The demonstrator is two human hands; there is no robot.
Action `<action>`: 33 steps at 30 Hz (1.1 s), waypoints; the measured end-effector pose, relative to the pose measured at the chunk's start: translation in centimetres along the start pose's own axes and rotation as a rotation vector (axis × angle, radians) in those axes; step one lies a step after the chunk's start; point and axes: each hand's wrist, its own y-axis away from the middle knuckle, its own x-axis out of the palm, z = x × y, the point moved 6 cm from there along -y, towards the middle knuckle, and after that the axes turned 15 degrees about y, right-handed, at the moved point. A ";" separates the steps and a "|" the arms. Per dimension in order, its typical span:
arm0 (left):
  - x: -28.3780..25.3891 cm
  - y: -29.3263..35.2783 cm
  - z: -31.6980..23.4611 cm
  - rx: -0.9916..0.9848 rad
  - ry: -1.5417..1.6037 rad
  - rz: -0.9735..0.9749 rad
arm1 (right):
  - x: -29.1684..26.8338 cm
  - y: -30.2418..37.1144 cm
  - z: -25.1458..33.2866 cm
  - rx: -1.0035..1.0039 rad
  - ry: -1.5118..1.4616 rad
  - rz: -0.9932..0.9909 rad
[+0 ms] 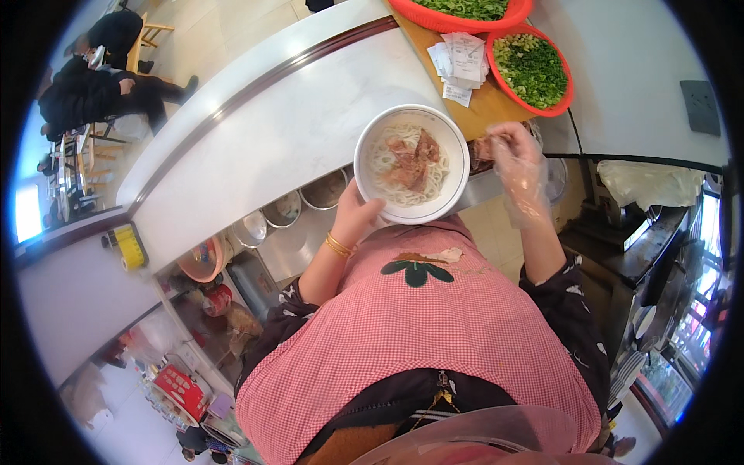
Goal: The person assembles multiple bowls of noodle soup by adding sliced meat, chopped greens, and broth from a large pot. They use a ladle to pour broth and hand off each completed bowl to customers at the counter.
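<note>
My left hand point(358, 215) grips a white bowl point(458, 184) by its near left rim, thumb over the edge. White noodles point(383, 180) fill it, with slices of reddish-brown meat point(416, 160) on top. A clear plastic glove covers my right hand point(514, 159), held just right of the bowl. Its fingers are pinched together at more sliced meat point(481, 149), which lies beside the wooden board. The fingertips partly hide this meat, and its container is mostly covered by the bowl and hand.
A wooden board point(470, 116) carries paper slips point(462, 66). Red baskets hold chopped green onion point(535, 74) and leafy greens point(465, 6). Metal pots point(325, 190) sit below the white counter point(287, 101). A dark stove point(620, 240) stands at right; seated people point(101, 97) are at far left.
</note>
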 end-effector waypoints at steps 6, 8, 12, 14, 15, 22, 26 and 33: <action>0.0 1.2 -0.5 -0.022 0.041 0.006 | 6.0 1.9 4.0 0.224 0.362 0.315; 0.2 1.3 -0.4 -0.033 0.087 0.004 | 6.5 2.6 5.0 0.198 0.521 0.383; 0.6 0.3 -0.2 -0.042 0.140 0.006 | 6.0 2.3 7.9 0.100 0.805 0.382; 1.0 -0.4 0.1 -0.049 0.186 0.008 | 5.2 1.5 9.8 0.012 0.881 0.350; 1.2 -0.7 0.3 -0.053 0.218 0.000 | 4.4 0.8 10.6 -0.022 0.878 0.329; 1.8 -2.7 -0.8 0.094 0.275 -0.065 | -2.9 -13.5 11.8 -0.067 0.608 0.204; 1.3 -3.2 -1.3 0.105 0.271 -0.097 | -1.7 -26.2 8.9 -0.203 0.948 0.270; 2.1 -3.4 -2.5 0.215 0.290 -0.220 | 6.5 -31.1 3.9 -0.293 1.422 0.740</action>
